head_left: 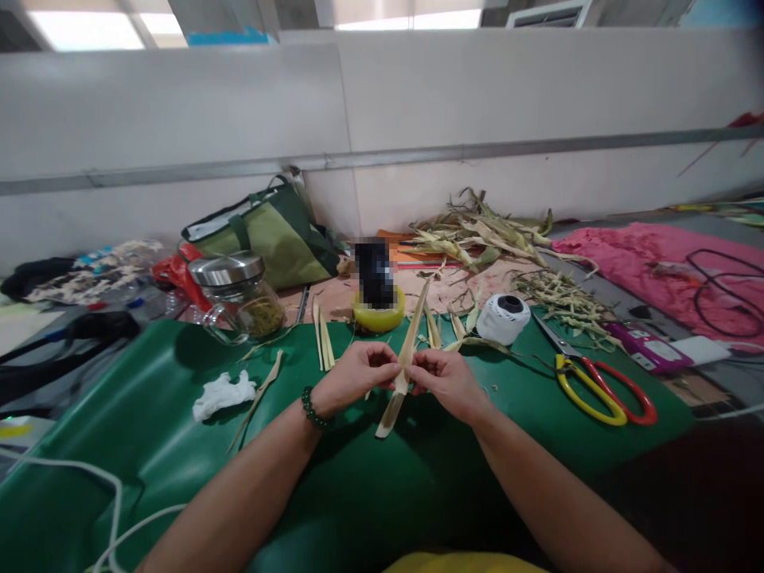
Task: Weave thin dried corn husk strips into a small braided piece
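My left hand [353, 376] and my right hand [445, 380] meet over a green mat [179, 446]. Both pinch a long pale dried leaf strip [401, 374] that runs from upper right to lower left between them. The left wrist wears a dark bead bracelet [311, 407]. More cut leaf strips [323, 338] lie on the mat just beyond the hands. Fingers of both hands are curled closed on the strip.
Scissors with red and yellow handles [597, 386] lie at right. A white thread spool [502, 318], a yellow tape roll [380, 317], a lidded glass jar [237, 298], a crumpled white tissue [223, 395], a green bag [268, 231], a pile of dried leaves [477, 235] and pink cloth [650, 259] surround the mat.
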{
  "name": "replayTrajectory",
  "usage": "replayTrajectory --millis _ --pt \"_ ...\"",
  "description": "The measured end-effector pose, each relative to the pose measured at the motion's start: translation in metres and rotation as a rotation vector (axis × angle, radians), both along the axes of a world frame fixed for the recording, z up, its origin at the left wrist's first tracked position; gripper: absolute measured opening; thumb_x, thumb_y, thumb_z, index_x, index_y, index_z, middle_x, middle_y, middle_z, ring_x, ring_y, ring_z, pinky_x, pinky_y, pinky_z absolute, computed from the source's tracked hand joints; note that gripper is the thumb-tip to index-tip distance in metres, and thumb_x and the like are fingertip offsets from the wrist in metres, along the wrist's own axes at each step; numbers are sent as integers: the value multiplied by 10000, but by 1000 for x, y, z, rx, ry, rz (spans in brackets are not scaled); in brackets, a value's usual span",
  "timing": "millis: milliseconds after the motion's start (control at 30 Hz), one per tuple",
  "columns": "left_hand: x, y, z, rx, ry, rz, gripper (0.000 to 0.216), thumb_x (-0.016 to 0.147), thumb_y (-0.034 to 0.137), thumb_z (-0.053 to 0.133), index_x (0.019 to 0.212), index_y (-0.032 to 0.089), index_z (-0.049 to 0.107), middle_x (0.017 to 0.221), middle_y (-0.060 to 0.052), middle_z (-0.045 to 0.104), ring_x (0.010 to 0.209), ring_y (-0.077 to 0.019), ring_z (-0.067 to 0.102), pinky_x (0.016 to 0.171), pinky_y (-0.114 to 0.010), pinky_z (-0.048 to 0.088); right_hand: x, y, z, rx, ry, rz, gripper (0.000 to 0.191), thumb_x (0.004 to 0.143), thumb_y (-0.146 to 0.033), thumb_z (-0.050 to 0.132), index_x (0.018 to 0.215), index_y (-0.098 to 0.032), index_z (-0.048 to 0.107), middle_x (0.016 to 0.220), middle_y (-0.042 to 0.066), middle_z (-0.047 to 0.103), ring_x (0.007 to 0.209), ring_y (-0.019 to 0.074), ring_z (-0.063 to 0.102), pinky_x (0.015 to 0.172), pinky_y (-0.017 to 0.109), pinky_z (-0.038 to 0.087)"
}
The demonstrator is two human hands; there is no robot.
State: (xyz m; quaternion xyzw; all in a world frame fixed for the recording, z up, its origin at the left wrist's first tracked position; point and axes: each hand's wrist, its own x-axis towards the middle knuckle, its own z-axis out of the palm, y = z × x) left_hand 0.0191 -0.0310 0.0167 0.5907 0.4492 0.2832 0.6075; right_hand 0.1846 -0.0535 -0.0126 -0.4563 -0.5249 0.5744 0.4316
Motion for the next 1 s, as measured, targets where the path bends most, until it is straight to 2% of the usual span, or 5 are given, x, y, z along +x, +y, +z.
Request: replayTrajectory --millis 300,600,833,933,1000 --pt "0 -1 1 13 38 -20 196 648 284 733 631 131 613 542 9 618 523 -116 609 549 -217 494 0 -1 -5 113 -134 -13 286 705 -440 664 645 -186 546 576 -29 551 510 102 537 514 240 475" --pt "1 -4 3 23 31 -16 198 616 282 731 626 125 610 515 8 621 496 -120 598 512 -202 449 1 -4 -10 300 -277 15 289 817 -412 546 651 -190 466 578 -28 499 500 92 490 475 208 413" --pt "7 0 -8 130 70 28 68 632 147 638 583 128 594 502 21 607 481 -101 567 492 -185 415 -1 -15 11 282 -126 103 355 812 -455 574 615 -180 465 532 -46 414 463 64 372 433 188 317" --pt "1 12 -12 203 169 113 87 630 97 621 559 131 584 485 23 591 460 -100 562 470 -184 408 26 -25 22 216 94 310 408 764 -543 622 615 -178 517 460 -56 390 384 54 317 377 196 266" --pt "-6 21 -13 267 253 203 130 621 33 588 537 131 574 476 25 576 448 -92 554 468 -180 404 53 -30 26 297 91 283 480 703 -629 646 575 -177 547 448 -31 436 373 66 353 357 209 295"
